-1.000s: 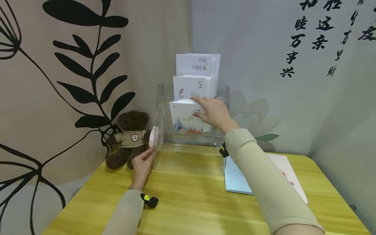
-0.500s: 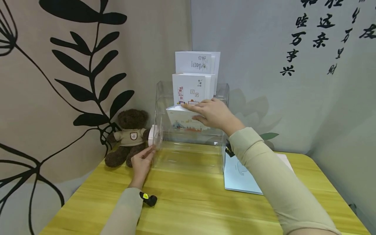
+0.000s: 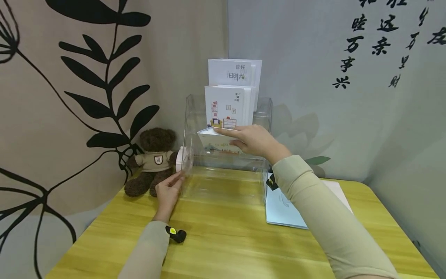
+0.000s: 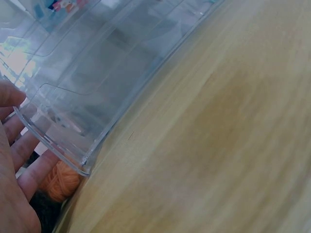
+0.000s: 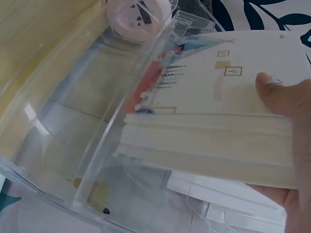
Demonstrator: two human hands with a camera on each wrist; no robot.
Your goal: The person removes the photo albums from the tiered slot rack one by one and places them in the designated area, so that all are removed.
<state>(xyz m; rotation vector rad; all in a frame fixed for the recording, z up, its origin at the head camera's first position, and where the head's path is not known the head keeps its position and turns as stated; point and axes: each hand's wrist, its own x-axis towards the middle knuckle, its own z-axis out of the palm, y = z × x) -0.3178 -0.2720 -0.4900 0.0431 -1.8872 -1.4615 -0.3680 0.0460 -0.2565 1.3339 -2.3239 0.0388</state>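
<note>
A clear plastic tiered rack (image 3: 228,162) stands on the table. My left hand (image 3: 168,195) grips the edge of its left side panel, thumb on one face and fingers on the other in the left wrist view. At the front tier, my right hand (image 3: 257,141) holds a thick white booklet (image 3: 216,143) with a tent drawing. The right wrist view shows the thumb on its printed cover (image 5: 204,77) and fingers beneath. The booklet tilts toward me. Behind it stand more white booklets (image 3: 223,102) and taller white ones (image 3: 226,71).
A brown teddy bear (image 3: 157,162) sits left of the rack, beside a round pale pink object (image 3: 179,158). Light blue notebooks (image 3: 283,211) and a white sheet or booklet (image 3: 338,192) lie to the right. An orange, yarn-like ball (image 4: 62,179) shows behind the rack's edge.
My right hand has moved lower, its fingers reaching farther left along the booklet's top. The front booklet has tipped toward me, uncovering more of the one behind. My left hand stays at the rack.
</note>
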